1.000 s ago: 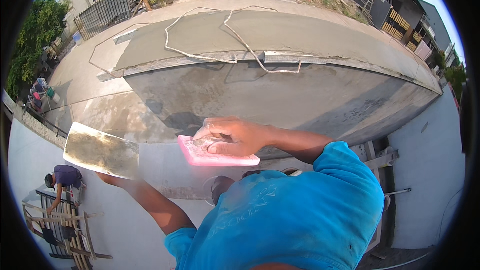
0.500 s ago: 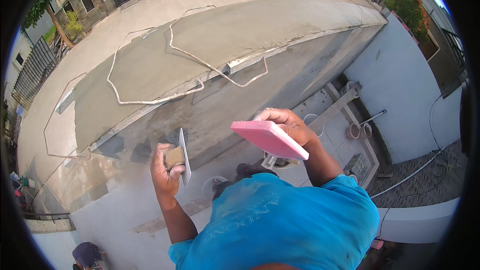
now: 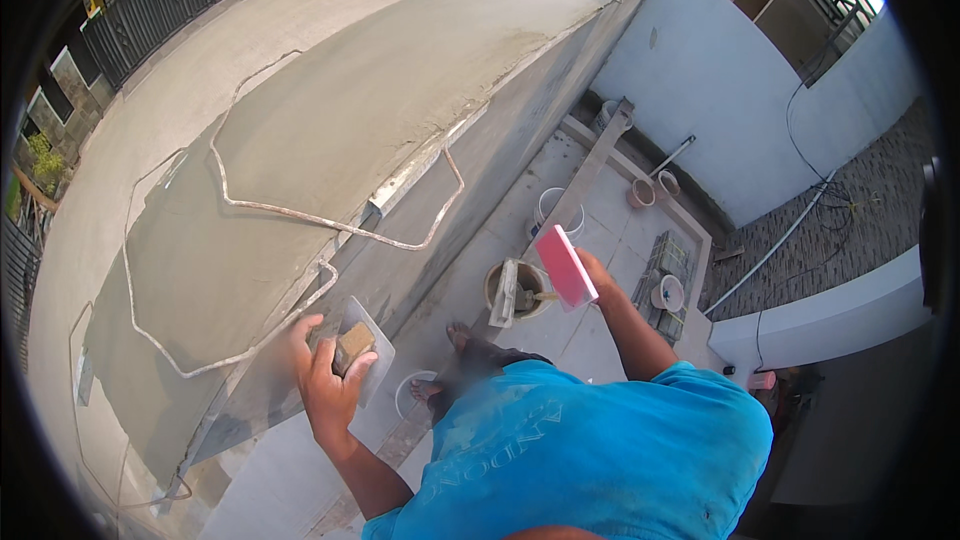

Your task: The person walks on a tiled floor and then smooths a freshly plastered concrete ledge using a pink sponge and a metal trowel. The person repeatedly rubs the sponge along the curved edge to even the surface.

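Note:
My left hand (image 3: 330, 390) is closed on the block handle of a steel trowel (image 3: 380, 368); its fingers are partly spread and the thumb presses the block. The pale blade is tilted beside the wall, apart from it. My right hand (image 3: 598, 278) grips a pink plastering float (image 3: 565, 265) from behind, holding it in the air over the paved floor. Most of those fingers are hidden by the float. Ahead and to the left lies a smooth grey layer of mortar (image 3: 350, 120) on top of the wall. Bent rods (image 3: 300, 215) clamp a straight edging strip (image 3: 425, 165) along its edge.
A bucket (image 3: 492, 285) with a pale tool across it stands below my right hand, beside a white bucket (image 3: 560, 208). Beyond lie a long plank (image 3: 595, 165), small pots (image 3: 641, 194) and a blue-white wall (image 3: 700, 70). My feet (image 3: 425, 390) are by the wall's base.
The view has swung to the right, showing more of the floor and buckets. The trowel has turned to show more of its blade; the pink float is now tilted more steeply.

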Available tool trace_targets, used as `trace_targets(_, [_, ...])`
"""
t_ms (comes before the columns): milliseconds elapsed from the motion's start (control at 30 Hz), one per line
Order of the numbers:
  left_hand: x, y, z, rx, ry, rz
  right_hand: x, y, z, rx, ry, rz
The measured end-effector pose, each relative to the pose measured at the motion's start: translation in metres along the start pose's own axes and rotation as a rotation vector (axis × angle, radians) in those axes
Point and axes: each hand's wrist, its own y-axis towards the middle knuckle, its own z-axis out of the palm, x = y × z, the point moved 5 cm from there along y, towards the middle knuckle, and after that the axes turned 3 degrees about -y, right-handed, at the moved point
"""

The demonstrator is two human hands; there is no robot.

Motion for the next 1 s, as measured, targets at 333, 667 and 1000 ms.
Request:
trace_targets(333, [0.033, 0.002, 0.017, 0.030, 0.121, -0.004, -0.250, -0.074, -0.136, -0.496, -0.154, 0.630])
trace_targets(667, [0.001, 0.012, 0.051, 0.084, 0.036, 0.158, -0.290, -0.133, -0.120, -0.563, 0.029, 0.655])
trace_targets(1000, [-0.079, 0.138, 0.201, 0.457, -0.062, 0.342, -0.320, -0.078, -0.134, -0.522, 0.291, 0.619])
